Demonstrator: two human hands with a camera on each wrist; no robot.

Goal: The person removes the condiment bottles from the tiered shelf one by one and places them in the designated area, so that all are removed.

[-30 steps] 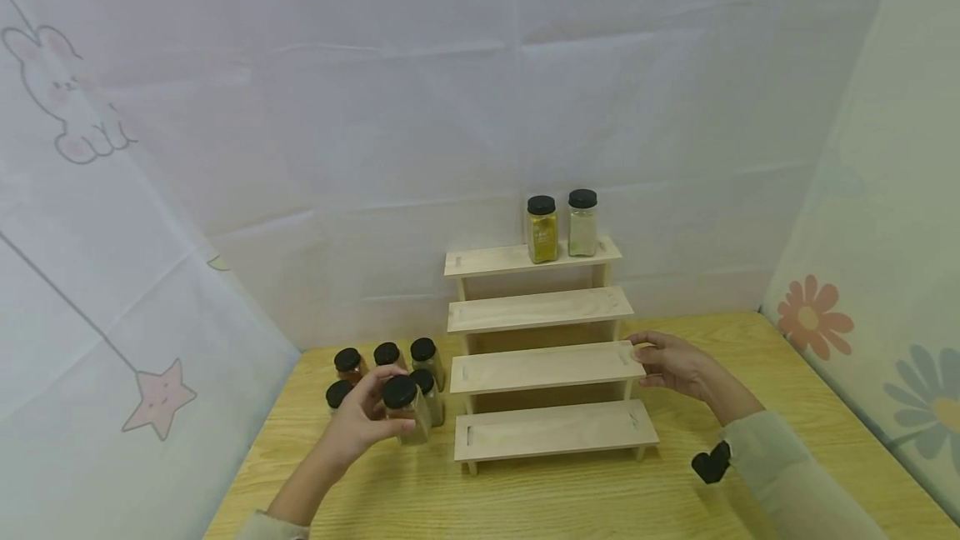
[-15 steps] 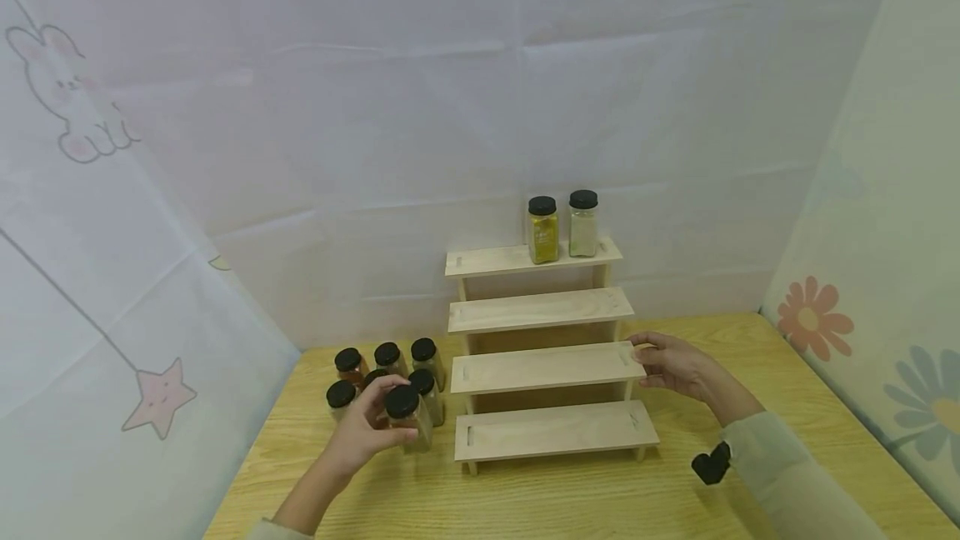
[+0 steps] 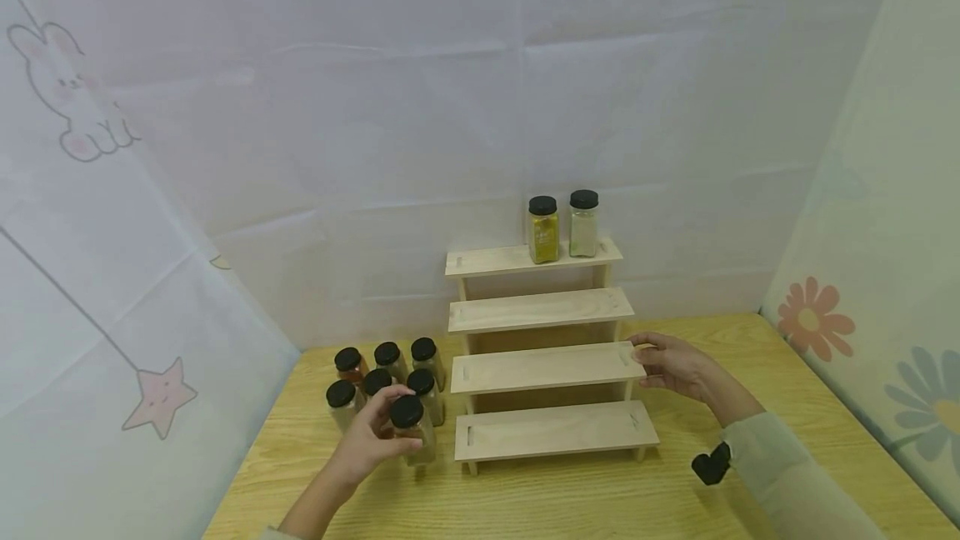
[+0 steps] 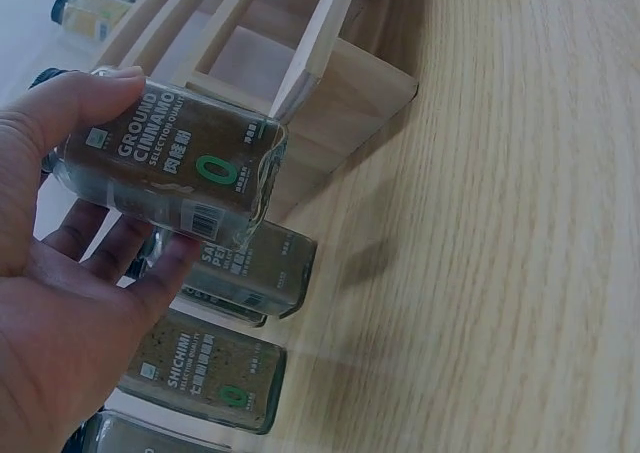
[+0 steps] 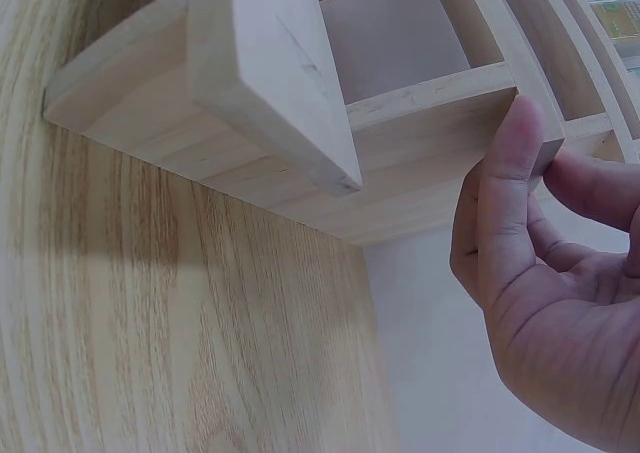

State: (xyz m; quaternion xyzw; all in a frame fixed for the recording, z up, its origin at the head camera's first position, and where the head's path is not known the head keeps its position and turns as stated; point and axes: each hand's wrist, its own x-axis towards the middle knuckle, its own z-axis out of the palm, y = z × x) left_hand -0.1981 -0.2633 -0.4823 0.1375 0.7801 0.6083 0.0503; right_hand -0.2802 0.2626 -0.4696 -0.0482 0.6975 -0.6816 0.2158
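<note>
A black-lidded glass jar of ground cinnamon (image 4: 165,153) is held in my left hand (image 3: 365,447), thumb on one side and fingers on the other. In the left wrist view it is tilted on its side in the picture, above the tabletop and other jars. My right hand (image 3: 677,367) pinches the right end of the second shelf from the bottom of a stepped wooden rack (image 3: 543,369); the right wrist view shows the thumb and fingers at that board's end (image 5: 545,158). On the top shelf stand a yellow-filled jar (image 3: 543,233) and a pale-filled jar (image 3: 583,227).
Several more black-lidded spice jars (image 3: 423,357) stand grouped left of the rack, one labelled shichimi (image 4: 205,368). White cloth walls (image 3: 375,148) with printed figures close in the wooden table (image 3: 570,502). A black object (image 3: 711,463) is by the right sleeve.
My left hand has brought the cinnamon jar slightly toward me and to the right, uncovering more of the jars behind it. The right hand stays on the shelf end.
</note>
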